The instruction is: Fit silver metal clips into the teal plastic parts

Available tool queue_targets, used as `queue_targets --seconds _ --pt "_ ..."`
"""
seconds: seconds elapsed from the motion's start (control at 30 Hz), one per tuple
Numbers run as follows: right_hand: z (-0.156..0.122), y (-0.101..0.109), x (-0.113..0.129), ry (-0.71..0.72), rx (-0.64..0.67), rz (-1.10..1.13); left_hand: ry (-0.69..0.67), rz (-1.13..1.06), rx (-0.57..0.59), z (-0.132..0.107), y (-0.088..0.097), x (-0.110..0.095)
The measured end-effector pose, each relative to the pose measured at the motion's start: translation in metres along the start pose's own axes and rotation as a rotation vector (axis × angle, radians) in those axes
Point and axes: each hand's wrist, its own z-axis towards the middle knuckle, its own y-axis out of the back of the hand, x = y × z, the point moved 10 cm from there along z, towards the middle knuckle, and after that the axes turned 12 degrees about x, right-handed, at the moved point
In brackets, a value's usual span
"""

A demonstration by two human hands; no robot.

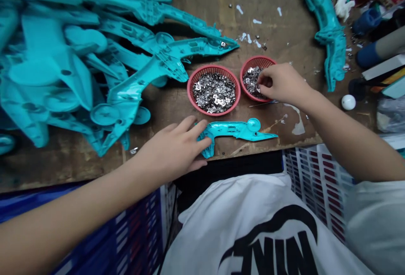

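A turquoise molded plastic part [229,129] with a curved body and a round disc lies near the table's front edge. My left hand [179,146] rests at its left end, fingers spread and touching it. My right hand [283,82] reaches into the smaller red basket [258,60], its thumb and fingers pinched together among small shiny metal clips [252,79]. Whatever sits between those fingertips is too small to make out. Just left stands a larger red basket [190,95], full of similar metal clips [215,93].
A big heap of turquoise plastic parts [53,51] covers the table's left side. More joined turquoise parts [330,34] lie at the right, beside a white ball [348,102] and assorted clutter. Crates [319,182] stand below the table edge.
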Motion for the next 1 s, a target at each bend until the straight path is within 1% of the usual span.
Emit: queue_targets --seconds 0.1,0.2,0.27,0.33,0.37,0.43,0.5,0.57,0.63,0.7,0.73,0.8,0.9,1.0 --pt "-0.005 0.002 0.000 -0.060 -0.103 0.043 -0.020 0.038 -0.044 -0.001 0.000 -0.008" --pt "-0.015 0.002 -0.002 -0.162 -0.189 0.050 -0.048 0.078 -0.070 0.002 -0.009 -0.017" --pt "-0.026 0.003 0.002 -0.208 -0.277 0.084 -0.059 0.081 -0.062 0.007 -0.016 -0.019" --pt "-0.039 0.001 0.013 -0.185 -0.348 0.168 -0.052 0.075 -0.025 0.012 -0.023 -0.020" --pt "-0.044 -0.003 0.021 -0.152 -0.356 0.214 -0.044 0.074 -0.003 0.014 -0.025 -0.020" --pt "-0.052 -0.014 0.037 -0.086 -0.331 0.269 -0.026 0.082 0.033 0.016 -0.027 -0.021" --pt "-0.059 -0.019 0.041 -0.071 -0.336 0.263 -0.013 0.093 0.049 0.016 -0.027 -0.024" --pt "-0.065 -0.013 0.030 -0.115 -0.402 0.219 0.002 0.091 0.057 0.016 -0.027 -0.025" --pt "-0.071 -0.002 0.012 -0.182 -0.482 0.177 0.014 0.078 0.060 0.016 -0.029 -0.026" --pt "-0.076 0.008 0.001 -0.220 -0.523 0.174 0.017 0.067 0.061 0.017 -0.030 -0.026" --pt "-0.079 0.009 0.000 -0.219 -0.527 0.193 0.016 0.068 0.061 0.017 -0.031 -0.026" --pt "-0.082 0.004 0.012 -0.170 -0.483 0.265 0.019 0.084 0.058 0.018 -0.030 -0.027" --pt "-0.080 -0.023 0.052 -0.063 -0.319 0.389 0.033 0.119 0.056 0.019 -0.027 -0.028" --pt "-0.075 -0.051 0.087 -0.015 -0.177 0.446 0.035 0.124 0.047 0.021 -0.024 -0.028"
